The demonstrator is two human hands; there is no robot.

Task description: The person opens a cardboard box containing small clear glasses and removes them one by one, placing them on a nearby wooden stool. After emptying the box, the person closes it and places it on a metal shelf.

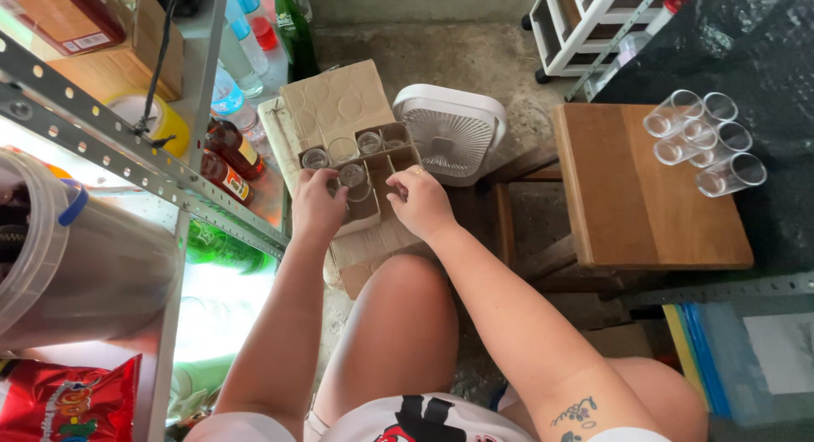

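A cardboard box [339, 103] with a divider grid lies on the floor in front of my knees, flaps open. Several clear glasses [370, 142] stand in its cells. My left hand [316, 206] is curled at the box's near left edge, fingers down in a cell, and I cannot tell whether it holds a glass. My right hand [421, 203], with a ring on one finger, rests on the divider at the near right, fingertips pinching the cardboard. Several more clear glasses [702, 142] lie on their sides at the far right corner of a low wooden stool [636, 213].
A small white fan [452, 134] lies flat just right of the box. On the left stands a metal shelf frame [127, 153] with bottles [229, 149], a big clear plastic tub [76, 255] and a red snack bag [68, 400]. A white rolling rack [585, 26] is at the back.
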